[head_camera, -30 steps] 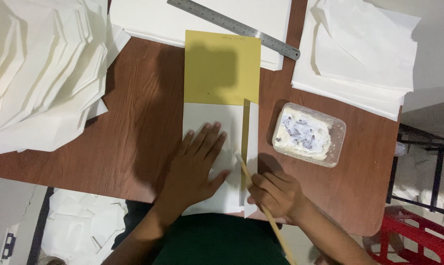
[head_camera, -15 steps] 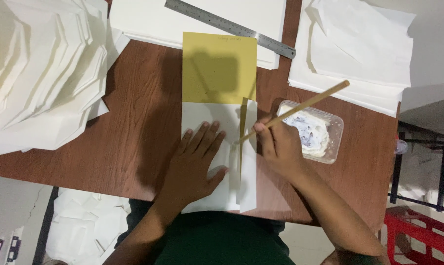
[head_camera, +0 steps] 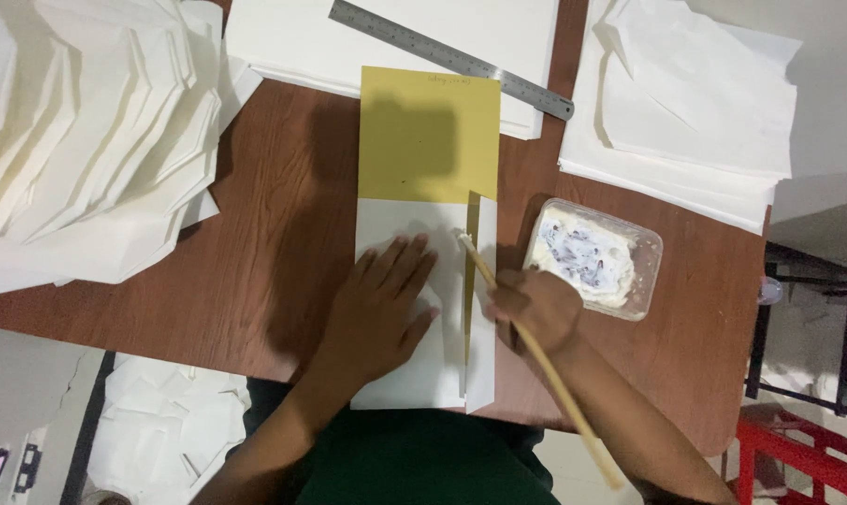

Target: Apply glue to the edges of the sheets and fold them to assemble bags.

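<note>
A: Where are the hands?

B: The left hand (head_camera: pixel 381 309) lies flat with fingers spread on a white sheet (head_camera: pixel 414 318), pressing it onto the brown surface (head_camera: pixel 283 243). The right hand (head_camera: pixel 534 309) is closed around a thin wooden stick (head_camera: pixel 535 351), whose tip touches the sheet near its upper right part.

A: And the sheet itself?

B: It lies lengthwise in front of the person, its near edge at the surface's near edge. A yellow card (head_camera: pixel 430 131) shows beyond its far edge, and a narrow yellow strip (head_camera: pixel 471 271) shows along the fold at the right side of the sheet.

A: What crowds the edges?

B: Just right of the stick hand stands a clear plastic tub (head_camera: pixel 593 257) of white paste, close to the hand but apart from the sheet. A steel ruler (head_camera: pixel 449 58) lies slantwise on a white paper stack (head_camera: pixel 292 37) beyond the card. A heap of folded white papers (head_camera: pixel 77 140) fills the left side, and another pile of paper (head_camera: pixel 685 103) lies at the far right.

A: Any free room?

B: Bare brown surface lies left of the sheet, between it and the heap.
</note>
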